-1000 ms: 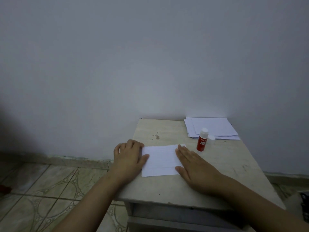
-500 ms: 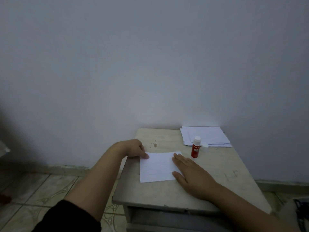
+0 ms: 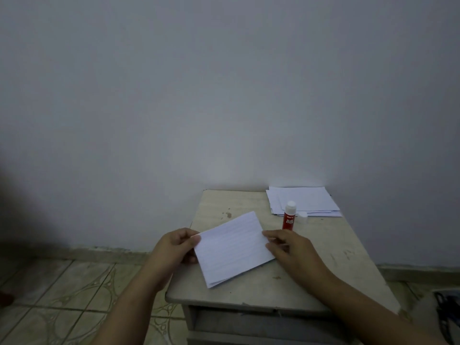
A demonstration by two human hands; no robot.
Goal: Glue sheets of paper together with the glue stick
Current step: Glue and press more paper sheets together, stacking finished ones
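Gripping paper [image 3: 234, 247] edges, both hands [image 3: 174, 247], table [image 3: 323, 270] corner free

Plain home room, small worn table [image 3: 323, 257], bare painted wall [image 3: 224, 95], patterned floor tiles [image 3: 62, 282]

We note the counter [image 3: 323, 257] as a pale, matt top, worn and scuffed, with brown stains and small dark specks; whether wood or laminate we cannot tell. The folded sheet [image 3: 234, 247] is thin white paper, matt, faintly ruled, its layered edges showing at the near corner. The paper stack [image 3: 306, 200] at the back is the same flat white stock. The glue stick [image 3: 288, 217] looks like smooth plastic: a red body with a slight sheen and white print, under a white top. The wall [image 3: 224, 95] is plain painted plaster, matt, even. The floor [image 3: 62, 295] is tiled, smooth with a dull gloss, patterned with curving lines, grout dark.
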